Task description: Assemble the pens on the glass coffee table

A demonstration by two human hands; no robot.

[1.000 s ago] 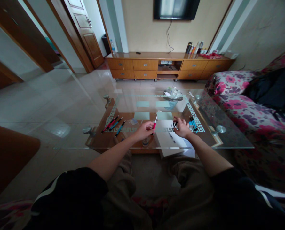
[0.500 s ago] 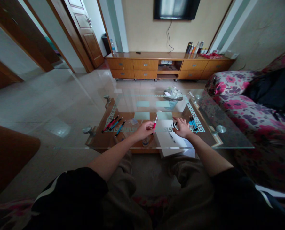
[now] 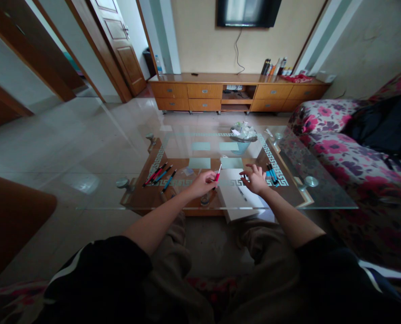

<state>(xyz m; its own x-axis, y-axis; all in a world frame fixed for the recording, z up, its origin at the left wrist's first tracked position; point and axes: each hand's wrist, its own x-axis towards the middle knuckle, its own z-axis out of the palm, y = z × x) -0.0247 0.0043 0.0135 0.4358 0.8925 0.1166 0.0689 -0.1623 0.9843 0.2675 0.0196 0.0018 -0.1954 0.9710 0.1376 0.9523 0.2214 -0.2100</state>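
Lifted since half a second ago, the right hand (image 3: 256, 180) no longer lies flat. Its fingers are now raised and fanned apart, and the wrist has drawn slightly back toward the body. The left hand (image 3: 203, 182) sits where it did.

From the head camera, the left hand is closed in a pinch around the lower end of a slim plastic red-and-white pen (image 3: 218, 173). The pen's white tip points up and away, over the middle of the clear glass counter with its pale key-pattern border (image 3: 322, 198). The right hand is wide open and holds nothing that can be made out. It hovers just above the far right corner of a flat white rectangular cardboard box (image 3: 236, 198). Whether a fingertip touches the box or the glass cannot be told. The box's near end juts out past the counter's front edge, and the border pattern shows across it, so it seems to lie beneath the glass.

As for the work with the pens, I judge that only this one is being handled. A loose bundle of red and blue pens (image 3: 159, 174) lies well apart to the left of the left hand. A smaller cluster of blue and black pens (image 3: 271, 174) lies just beside the right hand, on its right. Neither hand touches either group, and the red-and-white pen stays clear of both, between the two hands.
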